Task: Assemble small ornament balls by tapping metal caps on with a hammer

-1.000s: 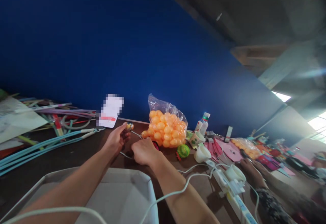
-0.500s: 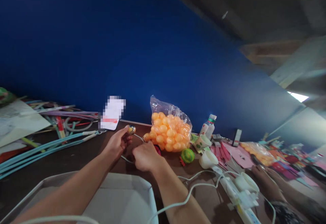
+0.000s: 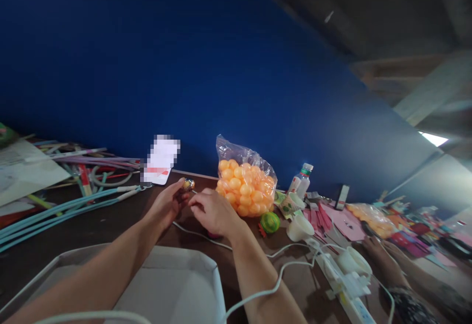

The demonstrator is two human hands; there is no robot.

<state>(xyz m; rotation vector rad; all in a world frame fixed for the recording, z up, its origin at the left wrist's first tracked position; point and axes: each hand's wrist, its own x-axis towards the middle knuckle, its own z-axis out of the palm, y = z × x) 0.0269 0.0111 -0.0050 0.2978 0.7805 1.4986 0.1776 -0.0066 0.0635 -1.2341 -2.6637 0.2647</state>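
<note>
My left hand (image 3: 170, 205) grips a small shiny gold-and-silver rounded piece (image 3: 189, 184) between thumb and fingers, above the dark table. Close on its right is my right hand (image 3: 213, 212), fingers curled and fingertips near that piece; what they pinch, if anything, is too small to make out. A white cord (image 3: 217, 242) passes below both hands. Just behind my right hand stands a clear plastic bag of orange balls (image 3: 246, 186). Beside the bag lies a green patterned ball (image 3: 270, 222) with a red part. A pinkish thing under my right hand is mostly covered.
A pale tray (image 3: 177, 284) sits below my forearms. At left are blue tubes (image 3: 84, 207) and papers; a phone (image 3: 159, 162) leans on the blue wall. To the right are a bottle (image 3: 303, 181), tape rolls (image 3: 300, 228), a power strip (image 3: 337, 275) and another person's hands (image 3: 379, 255).
My right hand has moved left from beside the orange balls, closer to the shiny piece. My left hand keeps hold of that piece with little movement.
</note>
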